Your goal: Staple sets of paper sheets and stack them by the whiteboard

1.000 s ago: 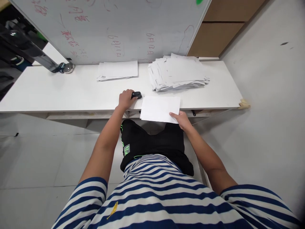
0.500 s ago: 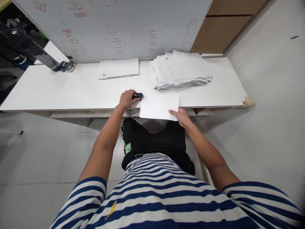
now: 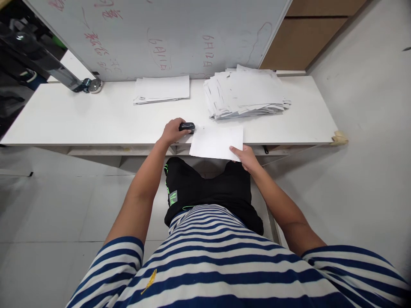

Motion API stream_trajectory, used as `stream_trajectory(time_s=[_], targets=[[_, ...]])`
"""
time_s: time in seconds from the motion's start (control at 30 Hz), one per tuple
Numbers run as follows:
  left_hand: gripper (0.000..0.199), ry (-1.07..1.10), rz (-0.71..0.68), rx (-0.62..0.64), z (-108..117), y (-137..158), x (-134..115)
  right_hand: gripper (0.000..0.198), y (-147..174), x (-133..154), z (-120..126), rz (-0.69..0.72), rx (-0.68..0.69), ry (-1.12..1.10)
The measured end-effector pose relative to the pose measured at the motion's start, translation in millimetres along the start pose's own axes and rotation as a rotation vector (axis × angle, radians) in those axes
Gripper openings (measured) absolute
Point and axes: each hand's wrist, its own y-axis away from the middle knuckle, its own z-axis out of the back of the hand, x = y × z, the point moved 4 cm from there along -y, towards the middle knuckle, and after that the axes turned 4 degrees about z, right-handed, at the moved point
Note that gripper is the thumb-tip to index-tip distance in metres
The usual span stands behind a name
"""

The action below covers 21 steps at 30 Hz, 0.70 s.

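- Our left hand [image 3: 173, 131] wraps over the black stapler [image 3: 188, 126], palm down near the desk's front edge; we judge that this grip steadies it.
- Our right hand [image 3: 247, 157] pinches the white sheets [image 3: 218, 143] at their near right corner, thumb on top, the other fingers mostly hidden beneath.
- Those sheets lie just right of the stapler and nearer to us, their far left corner meeting its nose; we cannot tell whether paper sits inside its mouth. Part of them overhangs the desk's edge, probably so that our fingers can reach underneath.
- The white desk [image 3: 112, 119] runs under and to both sides of the stapler, giving it a firm base.
- Beyond the stapler and slightly left lies a thin, fairly neat stack [image 3: 163, 89]; beyond and right, a thicker, ragged pile [image 3: 250, 92]. Both seem set back to leave us working room.
- Farthest beyond the stapler stands a whiteboard [image 3: 180, 25] with red writing.
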Motion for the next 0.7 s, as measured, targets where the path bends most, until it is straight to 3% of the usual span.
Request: stream_trajectory(time_s=[0.37,0.5,0.7], targets=[[0.033,0.004,0.038,0.033,2.5,2.3,-4.4,0.052,-0.9,10.4,-13.5,0.127,0.001,0.035],[0.041,0.058,-0.021,0.05,1.9,3.7,-3.9,0.052,-6.1,11.7,-25.4,0.133,0.034,0.026],[0.057,0.13,-0.018,0.18,14.5,0.3,-5.4,0.055,-12.5,5.9,-34.3,0.113,0.063,0.026]])
